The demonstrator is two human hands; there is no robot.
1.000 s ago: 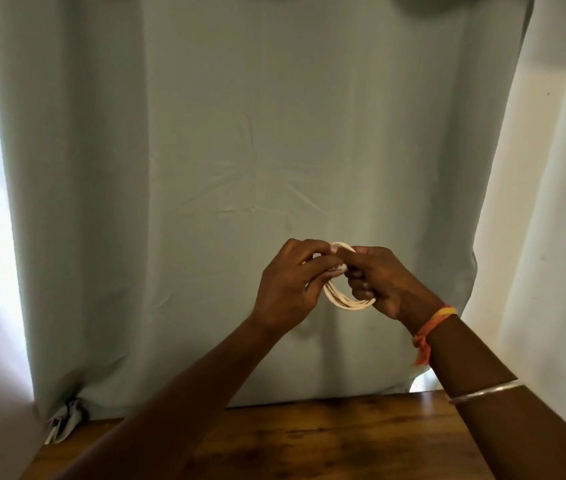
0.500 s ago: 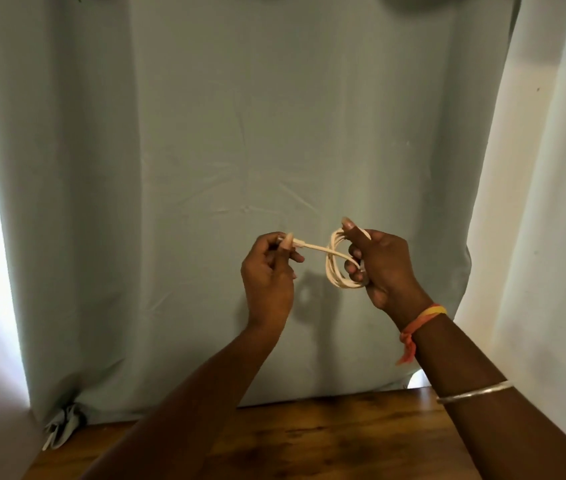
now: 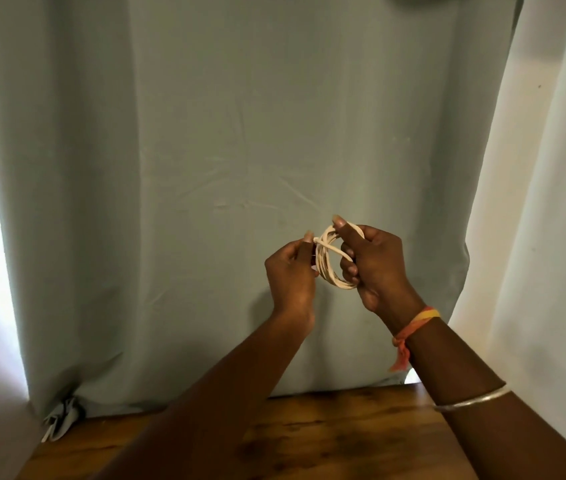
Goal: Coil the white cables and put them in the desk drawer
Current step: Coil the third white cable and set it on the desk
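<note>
In the head view, the right hand [image 3: 378,268] grips the coiled white cable [image 3: 330,268] in mid-air before the grey-green curtain [image 3: 240,133], above the wooden desk [image 3: 326,434], while the left hand [image 3: 292,275] pinches the cable's loose end.

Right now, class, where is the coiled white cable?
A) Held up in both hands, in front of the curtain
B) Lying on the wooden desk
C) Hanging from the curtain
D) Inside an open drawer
A: the right hand holds the white cable as a coil and the left hand pinches its loose end, above the wooden desk.
</note>
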